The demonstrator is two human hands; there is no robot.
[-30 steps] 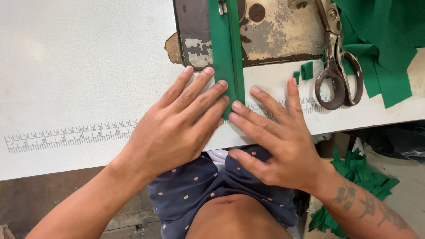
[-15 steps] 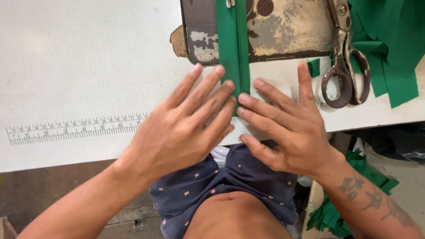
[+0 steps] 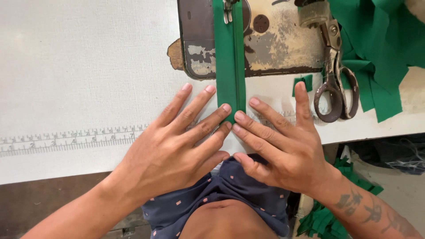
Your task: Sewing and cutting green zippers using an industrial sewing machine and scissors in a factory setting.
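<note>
White table (image 3: 79, 66), hands (image 3: 177, 146) on green strip (image 3: 230, 57)

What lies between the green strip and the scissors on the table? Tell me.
In the head view, a small green fabric scrap lies between the green strip and the scissors, with the right hand's forefinger below it.

bare forearms with no sleeves; dark tattoo marks on the right forearm (image 3: 376, 212) at lower right of the frame; navy shorts (image 3: 221, 194) dotted with small pale orange flecks
</note>
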